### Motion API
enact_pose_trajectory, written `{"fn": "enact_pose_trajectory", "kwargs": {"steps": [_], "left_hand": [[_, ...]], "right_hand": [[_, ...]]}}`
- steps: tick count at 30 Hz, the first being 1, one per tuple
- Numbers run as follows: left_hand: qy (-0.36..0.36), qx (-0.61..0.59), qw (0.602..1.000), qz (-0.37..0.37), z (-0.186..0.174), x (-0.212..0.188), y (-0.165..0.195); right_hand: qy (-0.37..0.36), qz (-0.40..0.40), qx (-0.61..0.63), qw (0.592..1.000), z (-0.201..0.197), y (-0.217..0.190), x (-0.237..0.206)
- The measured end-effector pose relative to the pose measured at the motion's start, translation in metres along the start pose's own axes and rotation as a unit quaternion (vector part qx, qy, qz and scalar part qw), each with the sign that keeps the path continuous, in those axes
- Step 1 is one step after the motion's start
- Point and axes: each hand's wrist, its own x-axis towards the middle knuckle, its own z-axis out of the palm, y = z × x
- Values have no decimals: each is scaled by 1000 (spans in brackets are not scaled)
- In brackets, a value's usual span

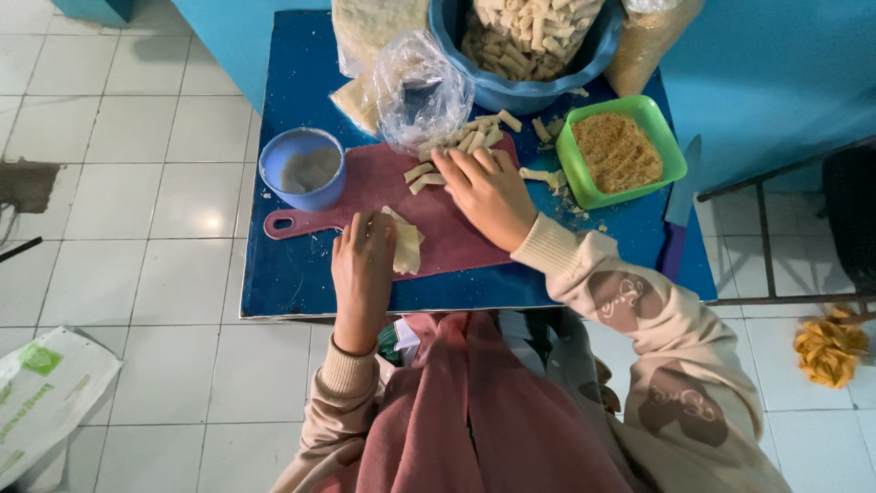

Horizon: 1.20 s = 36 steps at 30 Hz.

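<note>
A dark red cutting board [456, 233] lies on a small blue table [292, 274]. My left hand [363, 260] rests flat on a pale square wrapper sheet [408, 245] at the board's near edge. My right hand [488, 192] lies palm down further back, its fingertips touching small pale rolled sticks [422, 175] on the board. More rolls [488, 128] lie just beyond, next to a crumpled clear plastic bag [420, 87]. Neither hand grips anything.
A small blue bowl [303, 169] of pale liquid stands at the board's left end. A green tub [620, 151] of breadcrumbs sits to the right. A big blue bowl [529, 87] of finished rolls stands at the back. A white tiled floor [137, 183] surrounds the table.
</note>
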Motion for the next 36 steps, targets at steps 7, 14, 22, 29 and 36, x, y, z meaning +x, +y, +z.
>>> {"fn": "enact_pose_trajectory", "kwargs": {"steps": [7,14,22,29,36], "left_hand": [[-9,9,1000,-1,-4,2,2],[-39,42,998,28,-13,4,4],[-52,-10,998,36,-21,2,-4],[-49,15,999,18,-23,-2,0],[-58,-147,987,13,-46,3,2]], "right_hand": [[-32,-23,131,991,-3,-37,-19],[-66,-16,276,959,20,-43,-17],[-56,-37,258,964,21,-46,-9],[-81,-43,155,984,29,-49,-8],[-58,-30,197,978,28,-49,-9]]}}
